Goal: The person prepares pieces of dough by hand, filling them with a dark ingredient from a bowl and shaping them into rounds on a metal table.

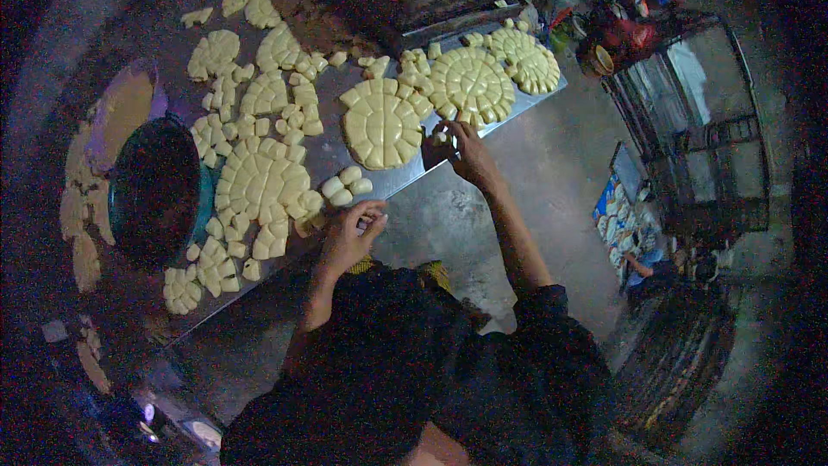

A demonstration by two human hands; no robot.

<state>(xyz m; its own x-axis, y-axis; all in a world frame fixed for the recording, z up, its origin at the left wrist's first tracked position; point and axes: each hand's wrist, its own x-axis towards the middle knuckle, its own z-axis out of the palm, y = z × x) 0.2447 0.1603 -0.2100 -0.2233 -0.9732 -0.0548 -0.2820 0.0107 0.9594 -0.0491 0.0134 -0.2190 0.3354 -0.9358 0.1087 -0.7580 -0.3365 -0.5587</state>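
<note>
A person in a dark top leans over a long grey metal surface spread with pale yellow dough. The left hand hovers at the near edge of the surface, its fingers curled together as if pinching something small; whether they grip a piece cannot be told. Just above those fingers lie three loose rounded dough pieces, close to the edge. The right hand reaches farther out, its fingers nearly closed on a small pale dough piece at the lower rim of a scored round dough disc. Between the two hands sits another scored round disc, largely whole. Left of the left fingers lies a third round, partly broken into segments along its lower side, and beyond the right fingers a fourth round near the far right corner of the surface. Many smaller clusters and single cut pieces, too many to count, scatter across the upper left. A dark round bowl with a teal rim stands well to the left of the left fingers. Bare concrete floor opens below the surface edge, to the right of the right arm.
</note>
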